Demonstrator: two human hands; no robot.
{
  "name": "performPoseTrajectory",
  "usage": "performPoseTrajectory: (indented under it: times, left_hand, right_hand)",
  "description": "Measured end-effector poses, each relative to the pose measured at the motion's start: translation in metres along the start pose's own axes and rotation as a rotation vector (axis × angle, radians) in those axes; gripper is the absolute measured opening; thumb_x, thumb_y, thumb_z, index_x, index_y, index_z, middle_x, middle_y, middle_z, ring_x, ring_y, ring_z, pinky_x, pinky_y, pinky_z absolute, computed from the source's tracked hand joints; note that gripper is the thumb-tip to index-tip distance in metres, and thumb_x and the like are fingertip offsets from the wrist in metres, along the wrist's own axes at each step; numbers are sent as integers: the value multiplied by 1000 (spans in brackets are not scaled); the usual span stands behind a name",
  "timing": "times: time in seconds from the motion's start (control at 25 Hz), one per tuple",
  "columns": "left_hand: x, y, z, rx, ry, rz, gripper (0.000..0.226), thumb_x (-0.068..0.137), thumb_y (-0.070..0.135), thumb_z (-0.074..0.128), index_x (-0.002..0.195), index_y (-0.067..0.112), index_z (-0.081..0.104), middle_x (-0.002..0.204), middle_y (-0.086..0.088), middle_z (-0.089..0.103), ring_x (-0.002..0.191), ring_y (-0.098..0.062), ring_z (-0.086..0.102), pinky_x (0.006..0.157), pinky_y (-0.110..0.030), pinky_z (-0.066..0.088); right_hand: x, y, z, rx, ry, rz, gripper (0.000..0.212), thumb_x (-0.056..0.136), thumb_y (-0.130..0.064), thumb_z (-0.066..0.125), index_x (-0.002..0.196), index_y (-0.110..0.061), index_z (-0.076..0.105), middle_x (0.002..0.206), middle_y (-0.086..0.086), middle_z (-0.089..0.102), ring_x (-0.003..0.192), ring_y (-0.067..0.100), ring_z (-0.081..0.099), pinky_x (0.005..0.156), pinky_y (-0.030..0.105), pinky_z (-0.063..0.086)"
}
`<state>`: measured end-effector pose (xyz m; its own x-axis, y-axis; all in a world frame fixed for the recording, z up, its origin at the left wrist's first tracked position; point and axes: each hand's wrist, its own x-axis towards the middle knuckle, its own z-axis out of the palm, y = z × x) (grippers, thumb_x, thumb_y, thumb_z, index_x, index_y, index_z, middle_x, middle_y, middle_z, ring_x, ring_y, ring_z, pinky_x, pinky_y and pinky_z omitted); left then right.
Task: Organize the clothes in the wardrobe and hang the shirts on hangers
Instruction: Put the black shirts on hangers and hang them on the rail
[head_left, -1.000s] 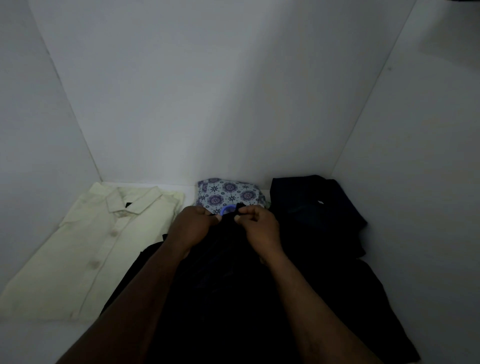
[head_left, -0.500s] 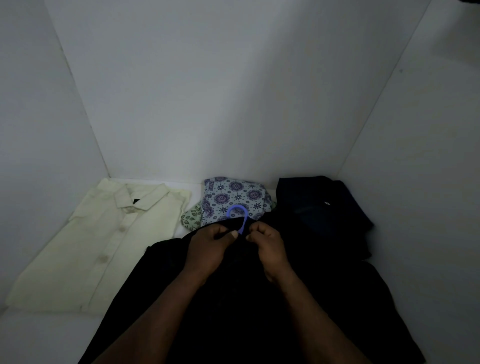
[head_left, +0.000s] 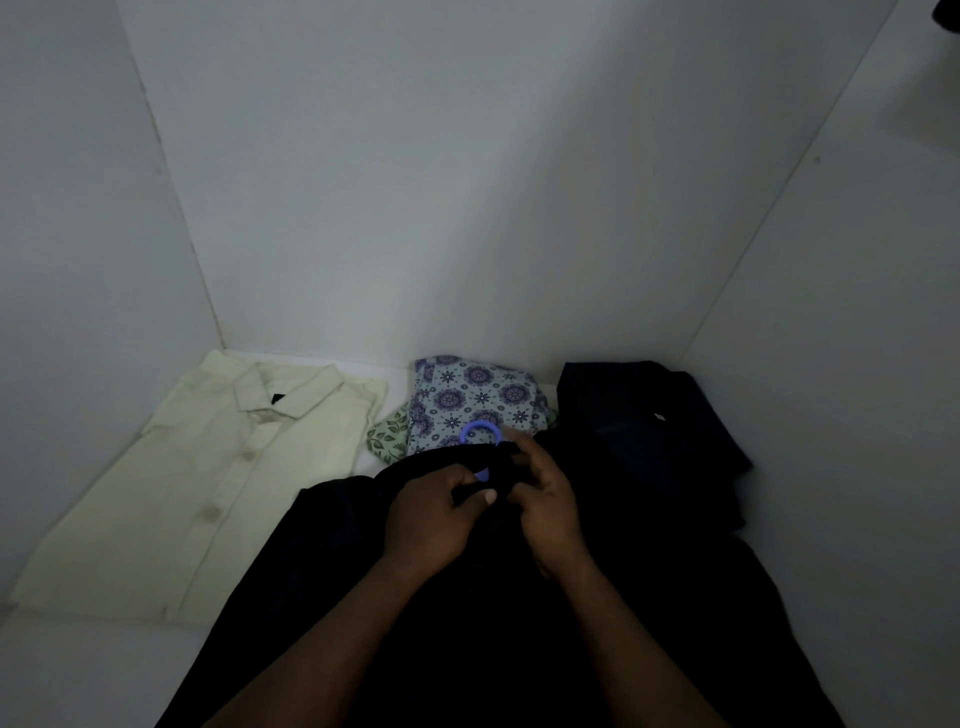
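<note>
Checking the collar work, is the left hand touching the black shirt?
Touching. The head view shows the left hand pinching a fold of the black shirt at its collar.

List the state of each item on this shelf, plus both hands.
black shirt: spread out, collar held by both hands.
hanger hook: purple, sticking out at the collar.
left hand: pinches the collar.
right hand: grips the collar beside the hook.
cream shirt: folded flat, buttoned.
patterned cloth: folded, at the back.
dark garment: folded, at right.
</note>
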<state>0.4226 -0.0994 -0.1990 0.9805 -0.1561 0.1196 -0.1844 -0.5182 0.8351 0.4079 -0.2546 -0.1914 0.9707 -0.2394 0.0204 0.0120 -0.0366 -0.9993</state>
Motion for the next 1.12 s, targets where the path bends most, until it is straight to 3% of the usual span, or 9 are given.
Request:
performPoseTrajectory:
  times: [0.08, 0.16, 0.28, 0.44, 0.52, 0.84, 1.0, 1.12]
  left_hand:
    - [1, 0, 0, 7, -8, -7, 19, 86, 52, 70, 81, 33, 68, 74, 15, 70, 68, 1, 64, 68, -29, 53]
    - [3, -1, -1, -1, -14, -18, 20, 86, 53, 70, 80, 33, 67, 74, 15, 70, 68, 1, 64, 68, -28, 53]
    - [4, -1, -3, -21, -1, -27, 18, 85, 49, 73, 79, 33, 68, 75, 17, 69, 70, 3, 63, 65, -23, 48]
    - [8, 2, -6, -156, -3, -108, 18, 86, 41, 76, 75, 27, 73, 74, 13, 72, 71, -1, 67, 70, -30, 53]
    - [10, 2, -7, -203, -2, -150, 17, 86, 37, 75, 74, 26, 74, 75, 11, 73, 72, -5, 69, 75, -36, 56]
    - [8, 2, -14, -388, -7, -196, 13, 85, 32, 74, 75, 24, 76, 77, 1, 75, 76, -21, 71, 79, -46, 57]
    - [13, 7, -23, -375, 5, -274, 19, 80, 36, 81, 73, 21, 73, 73, -3, 75, 67, -19, 69, 71, -43, 57]
    - [27, 26, -33, -97, 54, -217, 26, 76, 39, 82, 69, 19, 69, 67, 0, 71, 63, -13, 67, 66, -33, 52]
  right_hand:
    - [0, -1, -1, -1, 77, 30, 54, 85, 17, 48, 104, -23, 79, 107, -1, 78, 109, 23, 71, 92, 33, 57]
    - [1, 1, 1, -24, 191, 56, 29, 92, 2, 61, 87, -21, 79, 93, 3, 79, 94, 26, 74, 88, 45, 58]
    - [2, 7, 4, -131, 259, 59, 8, 90, -14, 77, 85, -20, 74, 85, 2, 76, 84, 22, 73, 85, 45, 60]
    - [1, 4, -1, 62, 233, 123, 32, 85, -12, 84, 107, -17, 62, 87, 6, 75, 79, 22, 75, 71, 35, 61]
    - [1, 4, -4, 141, 194, 134, 30, 85, -8, 83, 107, -9, 62, 83, 8, 74, 74, 21, 72, 68, 32, 59]
    - [7, 8, -8, 197, 152, 179, 29, 85, 2, 79, 108, -8, 66, 94, 17, 74, 84, 27, 74, 82, 43, 62]
    - [7, 4, -10, 249, 116, 189, 27, 86, 8, 74, 105, -6, 62, 84, 9, 68, 73, 19, 68, 73, 37, 59]
    - [5, 1, -14, 349, 81, 214, 23, 87, 9, 72, 100, -6, 60, 76, 6, 68, 67, 17, 67, 68, 35, 57]
